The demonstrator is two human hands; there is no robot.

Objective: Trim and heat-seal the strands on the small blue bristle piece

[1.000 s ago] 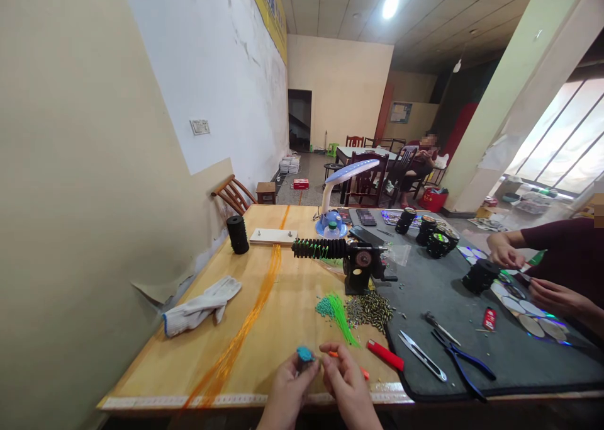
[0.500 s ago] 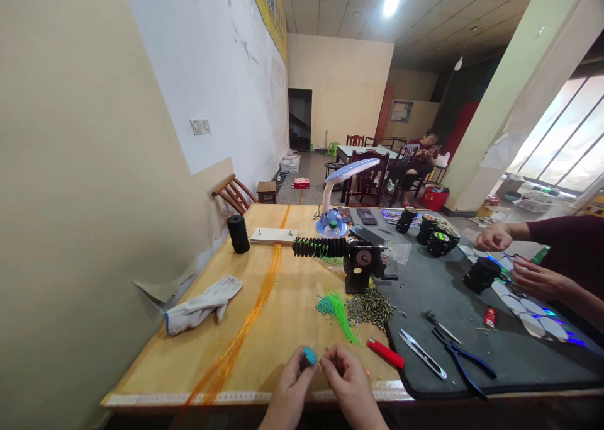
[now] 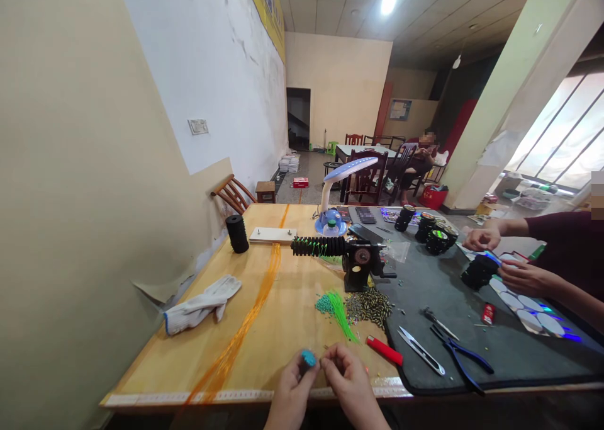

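Observation:
My left hand (image 3: pixel 291 383) is closed around a small turquoise piece with a round, ridged end (image 3: pixel 309 358), near the table's front edge. Close beside it, my right hand (image 3: pixel 348 379) is pinched shut; whatever lies between its fingertips is too small to make out. Just beyond my hands lie a bundle of bright green strands (image 3: pixel 340 316), a heap of turquoise beads (image 3: pixel 323 303) and a pile of small dark and brass-coloured pieces (image 3: pixel 376 308). A red lighter (image 3: pixel 384 350) rests right of my right hand.
A hand-cranked winder (image 3: pixel 359 263) carries a black ridged roller (image 3: pixel 318 247). Orange strands (image 3: pixel 255 310) run under a white clamp plate (image 3: pixel 272 235). Snips (image 3: pixel 422 351) and pliers (image 3: pixel 460 354) lie on the dark mat. A co-worker's hands (image 3: pixel 523 276) are at the right.
My hands stay close together with almost no movement. The co-worker's hands have shifted left, toward the nearby black spool. The view has moved slightly.

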